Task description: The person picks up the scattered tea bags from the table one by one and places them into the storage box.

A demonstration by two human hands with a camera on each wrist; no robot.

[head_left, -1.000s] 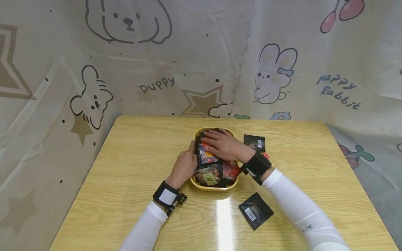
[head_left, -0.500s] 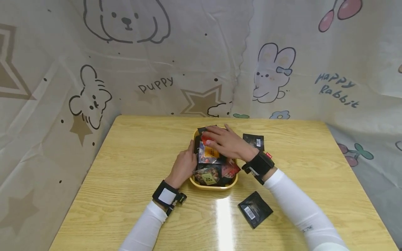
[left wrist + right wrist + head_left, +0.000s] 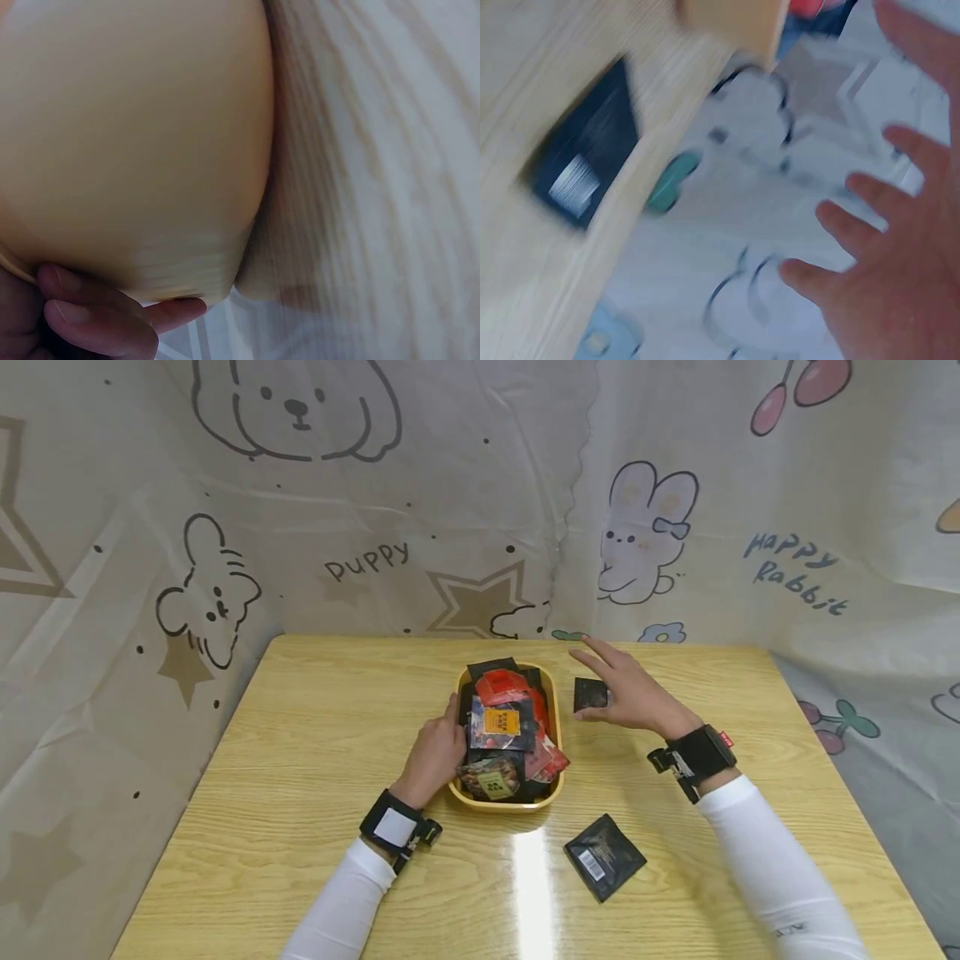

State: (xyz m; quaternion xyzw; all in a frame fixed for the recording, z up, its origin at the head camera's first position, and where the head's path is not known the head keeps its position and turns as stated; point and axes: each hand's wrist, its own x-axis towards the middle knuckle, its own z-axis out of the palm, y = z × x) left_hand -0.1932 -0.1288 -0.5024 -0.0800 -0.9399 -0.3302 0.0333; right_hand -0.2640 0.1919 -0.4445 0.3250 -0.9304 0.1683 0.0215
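Note:
A yellow plastic bin [image 3: 557, 727] holds several flat sachets, among them a red one [image 3: 501, 686], one with an orange label [image 3: 502, 723] and one with a food picture [image 3: 491, 778]. My left hand [image 3: 432, 757] holds the bin at its left side; in the left wrist view curled fingers [image 3: 97, 315] lie against the outer wall. My right hand [image 3: 636, 693] is spread, thumb and fingers apart, over a black sachet [image 3: 589, 694] and partly hides it. The right wrist view shows this sachet [image 3: 589, 150] flat on the table, apart from the fingers.
Another black sachet [image 3: 604, 857] with a white barcode label lies on the wooden table [image 3: 315, 793], in front of the bin to the right. A printed cloth [image 3: 450, 510] hangs behind the table's back edge.
My right hand has lifted off the sachets in the bin and moved right to the black sachet behind. My left hand has stayed at the bin's side.

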